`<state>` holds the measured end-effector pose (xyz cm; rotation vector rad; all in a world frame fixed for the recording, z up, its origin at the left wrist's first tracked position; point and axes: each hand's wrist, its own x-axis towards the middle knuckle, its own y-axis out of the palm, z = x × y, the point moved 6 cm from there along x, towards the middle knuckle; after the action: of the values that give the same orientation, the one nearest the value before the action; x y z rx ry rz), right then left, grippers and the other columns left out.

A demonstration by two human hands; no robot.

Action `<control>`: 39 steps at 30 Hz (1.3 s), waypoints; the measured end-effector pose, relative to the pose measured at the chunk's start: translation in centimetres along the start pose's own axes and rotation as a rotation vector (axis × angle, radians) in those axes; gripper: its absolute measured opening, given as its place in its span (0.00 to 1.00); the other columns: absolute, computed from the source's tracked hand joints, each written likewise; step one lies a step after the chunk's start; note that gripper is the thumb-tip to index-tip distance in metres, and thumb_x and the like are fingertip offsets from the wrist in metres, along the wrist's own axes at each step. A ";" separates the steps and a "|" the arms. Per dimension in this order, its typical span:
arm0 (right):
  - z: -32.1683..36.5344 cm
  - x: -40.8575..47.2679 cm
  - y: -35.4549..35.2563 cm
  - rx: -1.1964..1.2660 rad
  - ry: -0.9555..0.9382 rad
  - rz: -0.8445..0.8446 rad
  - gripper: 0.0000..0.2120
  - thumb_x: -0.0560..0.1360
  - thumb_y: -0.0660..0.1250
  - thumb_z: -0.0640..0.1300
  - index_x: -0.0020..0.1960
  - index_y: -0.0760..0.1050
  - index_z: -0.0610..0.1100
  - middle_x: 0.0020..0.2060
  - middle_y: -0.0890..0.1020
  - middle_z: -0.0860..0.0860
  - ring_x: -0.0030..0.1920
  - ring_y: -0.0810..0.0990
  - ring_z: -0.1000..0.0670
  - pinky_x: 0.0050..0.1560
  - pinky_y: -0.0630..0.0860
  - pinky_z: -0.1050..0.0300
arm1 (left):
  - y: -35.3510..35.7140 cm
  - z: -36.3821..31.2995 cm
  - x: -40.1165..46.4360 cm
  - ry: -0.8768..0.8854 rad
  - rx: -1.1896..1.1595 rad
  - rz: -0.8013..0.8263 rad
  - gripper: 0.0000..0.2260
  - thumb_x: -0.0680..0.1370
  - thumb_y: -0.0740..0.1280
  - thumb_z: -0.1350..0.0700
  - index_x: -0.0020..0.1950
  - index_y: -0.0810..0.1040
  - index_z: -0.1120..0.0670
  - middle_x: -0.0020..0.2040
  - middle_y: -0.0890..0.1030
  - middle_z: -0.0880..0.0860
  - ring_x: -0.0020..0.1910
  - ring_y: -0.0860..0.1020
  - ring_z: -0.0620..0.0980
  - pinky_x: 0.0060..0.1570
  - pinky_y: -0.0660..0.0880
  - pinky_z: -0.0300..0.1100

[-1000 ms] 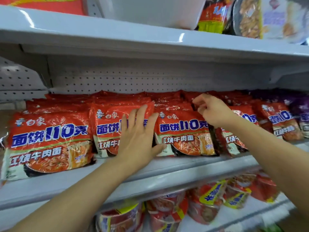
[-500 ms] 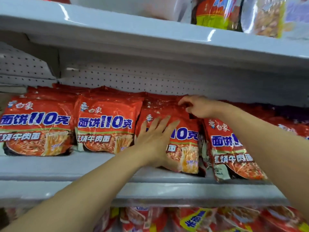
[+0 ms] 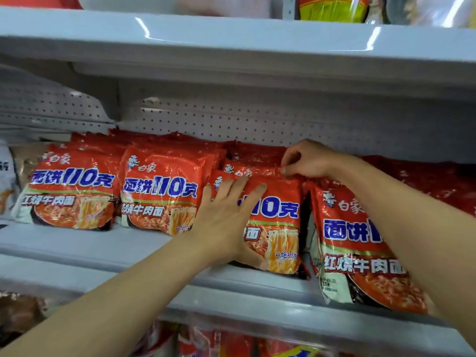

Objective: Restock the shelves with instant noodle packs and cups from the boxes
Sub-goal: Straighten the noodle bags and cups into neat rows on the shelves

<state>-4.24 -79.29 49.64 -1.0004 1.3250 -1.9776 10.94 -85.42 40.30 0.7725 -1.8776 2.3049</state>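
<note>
Head view showed both hands on the third noodle pack from the left, standing on the middle shelf. The left hand lay flat on its front, fingers straight, pressing it back. The right hand pinched its top edge from above, fingers curled. The pack stood upright with its long axis vertical, leaning slightly, directly ahead of both hands; the left hand was nearer its centre. A neighbouring pack to the right jutted forward over the shelf lip. Blue lettering read "面饼110克", with "红烧牛肉面" below and the brand "白象".
</note>
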 end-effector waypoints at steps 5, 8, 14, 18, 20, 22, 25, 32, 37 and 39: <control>-0.8 1.7 -0.4 0.024 0.071 -0.015 0.14 0.79 0.58 0.34 0.61 0.75 0.42 0.63 0.75 0.46 0.62 0.73 0.47 0.56 0.67 0.59 | 0.8 0.4 -0.7 0.036 -0.174 -0.005 0.55 0.61 0.68 0.27 0.74 0.34 0.38 0.76 0.35 0.43 0.75 0.35 0.47 0.71 0.35 0.58; -1.1 2.3 0.5 -0.043 0.108 0.091 0.15 0.78 0.60 0.33 0.63 0.75 0.43 0.65 0.74 0.45 0.64 0.72 0.46 0.56 0.66 0.59 | 0.9 0.4 -0.5 0.040 -0.188 -0.040 0.54 0.62 0.69 0.29 0.75 0.35 0.39 0.76 0.36 0.44 0.75 0.34 0.47 0.71 0.35 0.56; -1.5 2.9 0.4 -0.029 0.133 0.076 0.12 0.75 0.65 0.34 0.57 0.79 0.44 0.59 0.78 0.46 0.58 0.75 0.47 0.57 0.71 0.57 | 0.9 0.4 1.1 -0.010 -0.038 -0.147 0.57 0.60 0.68 0.26 0.74 0.34 0.42 0.75 0.43 0.52 0.74 0.41 0.55 0.72 0.44 0.60; -1.3 2.9 0.1 -0.049 0.093 0.010 0.11 0.74 0.66 0.33 0.41 0.78 0.49 0.51 0.79 0.50 0.52 0.75 0.51 0.51 0.70 0.59 | 1.4 0.8 1.9 -0.038 0.056 -0.231 0.62 0.47 0.67 0.22 0.75 0.56 0.48 0.71 0.67 0.60 0.68 0.64 0.61 0.61 0.67 0.65; -1.1 2.4 -0.2 -0.044 0.066 -0.009 0.14 0.74 0.68 0.33 0.37 0.76 0.51 0.47 0.78 0.52 0.51 0.74 0.52 0.52 0.69 0.59 | 1.5 0.8 2.2 -0.024 0.084 -0.290 0.63 0.45 0.68 0.22 0.74 0.60 0.50 0.69 0.70 0.62 0.65 0.68 0.63 0.58 0.70 0.64; -0.7 2.0 -0.5 -0.025 0.013 -0.010 0.15 0.72 0.69 0.33 0.35 0.75 0.51 0.45 0.78 0.53 0.51 0.75 0.52 0.52 0.70 0.59 | 1.4 0.4 2.0 0.006 0.106 -0.344 0.62 0.45 0.69 0.23 0.74 0.60 0.49 0.68 0.71 0.63 0.64 0.68 0.64 0.59 0.70 0.63; -0.3 2.1 -0.6 -0.036 -0.047 -0.017 0.15 0.72 0.69 0.32 0.34 0.74 0.50 0.41 0.77 0.55 0.49 0.76 0.53 0.51 0.70 0.60 | 1.4 0.2 2.3 0.020 0.107 -0.397 0.62 0.45 0.70 0.24 0.74 0.60 0.48 0.67 0.71 0.63 0.63 0.66 0.63 0.58 0.71 0.62; -1.3 2.7 -0.5 0.163 0.019 0.034 0.06 0.74 0.68 0.38 0.41 0.79 0.48 0.44 0.81 0.52 0.50 0.79 0.52 0.53 0.73 0.58 | 1.6 -0.4 3.5 0.050 0.143 -0.420 0.62 0.44 0.70 0.23 0.74 0.60 0.49 0.66 0.65 0.63 0.62 0.65 0.63 0.55 0.72 0.62; -2.9 3.6 -2.0 0.209 0.140 -0.181 0.10 0.79 0.60 0.38 0.59 0.74 0.43 0.59 0.76 0.46 0.59 0.74 0.48 0.55 0.69 0.57 | 1.4 -0.1 3.4 0.047 0.082 -0.384 0.64 0.41 0.70 0.23 0.73 0.62 0.49 0.65 0.70 0.62 0.62 0.66 0.62 0.54 0.72 0.63; -2.6 4.3 -1.1 0.116 0.150 -0.097 0.12 0.80 0.59 0.38 0.61 0.74 0.42 0.61 0.76 0.45 0.60 0.74 0.47 0.54 0.68 0.58 | 1.4 0.2 3.2 0.035 0.041 -0.346 0.64 0.42 0.70 0.23 0.74 0.61 0.48 0.67 0.69 0.61 0.63 0.64 0.61 0.58 0.69 0.64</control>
<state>-8.87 -80.83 51.26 -0.8923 1.2438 -2.2132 7.71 -86.81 40.43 0.9677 -1.5420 2.1299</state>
